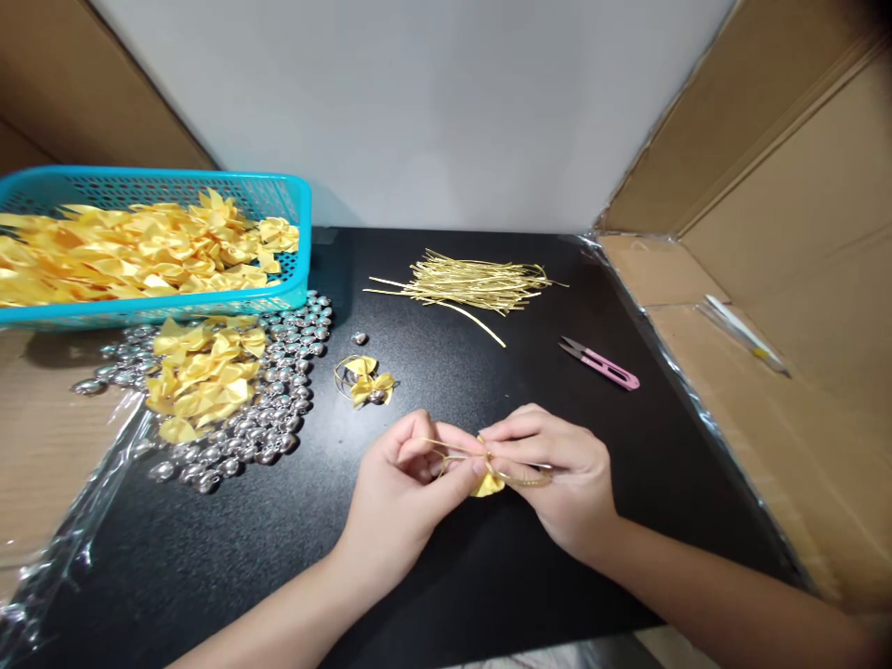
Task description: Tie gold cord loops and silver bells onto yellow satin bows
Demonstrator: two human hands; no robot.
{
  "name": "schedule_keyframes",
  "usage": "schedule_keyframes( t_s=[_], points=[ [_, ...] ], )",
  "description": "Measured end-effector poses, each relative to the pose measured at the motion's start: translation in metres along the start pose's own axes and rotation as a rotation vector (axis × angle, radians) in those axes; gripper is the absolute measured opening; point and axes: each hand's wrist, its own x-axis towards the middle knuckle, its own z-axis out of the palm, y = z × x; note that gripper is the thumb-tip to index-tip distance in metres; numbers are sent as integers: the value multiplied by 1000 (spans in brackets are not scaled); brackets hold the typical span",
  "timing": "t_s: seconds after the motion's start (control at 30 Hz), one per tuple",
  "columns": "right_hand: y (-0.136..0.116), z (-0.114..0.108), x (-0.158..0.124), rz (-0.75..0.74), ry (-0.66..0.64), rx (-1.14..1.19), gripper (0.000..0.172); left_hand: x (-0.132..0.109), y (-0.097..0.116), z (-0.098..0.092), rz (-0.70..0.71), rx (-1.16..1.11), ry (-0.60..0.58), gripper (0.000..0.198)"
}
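Note:
My left hand (418,474) and my right hand (564,465) meet over the near middle of the black table, fingertips pinched together. Between them is a yellow ribbon bow (489,485), mostly covered by fingers. A thin gold cord (519,478) loops out from the bow under my right fingers, and a strand of it runs across my left fingers. My left thumb and index finger press on the bow's left side; my right thumb and fingers pinch the cord beside it. Just beyond lie two yellow bows with silver beads (369,383) and a cord loop.
A blue basket (307,242) of yellow bows stands at the back left. Below it, loose bows (209,376) lie among silver beads (279,409). A single bead (360,338), gold cords (480,283) and pink thread snips (606,367) lie farther back. Cardboard walls (787,177) flank the table.

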Motion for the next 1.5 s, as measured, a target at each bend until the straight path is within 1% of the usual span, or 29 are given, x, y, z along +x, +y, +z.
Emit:
schedule_keyframes(
  t_s=[0.07, 0.13, 0.2, 0.27, 0.3, 0.33, 0.37, 0.47, 0.5, 0.6, 0.73, 0.87, 1.0, 1.13, 1.5],
  points=[
    [0, -2, 0, -14, -33, -29, 18, 0, 1, 1, 15, 16, 11, 44],
    [0, -6, 1, -16, -82, -45, 23, 0, 1, 1, 41, 42, 37, 44],
    [-1, -10, 3, -24, -133, -56, 36, -1, 1, 0, 85, 79, 70, 44],
    [-3, -12, 4, -31, -184, -52, 56, -2, 0, -1, 134, 135, 92, 44],
    [-4, -13, 5, -29, -208, -57, 63, -2, -1, -1, 161, 167, 95, 44],
    [-5, -12, 5, -30, -223, -68, 64, -3, -2, -2, 184, 201, 91, 44],
    [-6, -11, 5, -34, -229, -85, 58, -4, -3, -2, 203, 234, 80, 44],
    [-7, -7, 6, -70, -186, -141, 18, -5, -4, -2, 231, 284, 40, 45],
    [-7, -6, 7, -75, -165, -144, 13, -5, -4, -1, 219, 280, 35, 46],
    [-8, -6, 7, -15, -122, -133, 11, -5, -1, 1, 131, 234, 43, 47],
    [-9, -6, 8, 185, -102, -63, 10, -2, 3, 1, 33, 158, 36, 45],
    [-8, -7, 10, 391, -120, 54, 6, 1, 3, 0, -9, 89, 28, 42],
    [-5, -8, 10, 509, -128, 168, 4, 1, 0, -3, -38, 50, 16, 41],
    [-4, -9, 9, 543, -118, 233, 3, 1, -2, -5, -36, 11, 17, 42],
    [-5, -9, 9, 495, -123, 257, 7, 0, -2, -4, -46, -28, 38, 42]
  ],
)
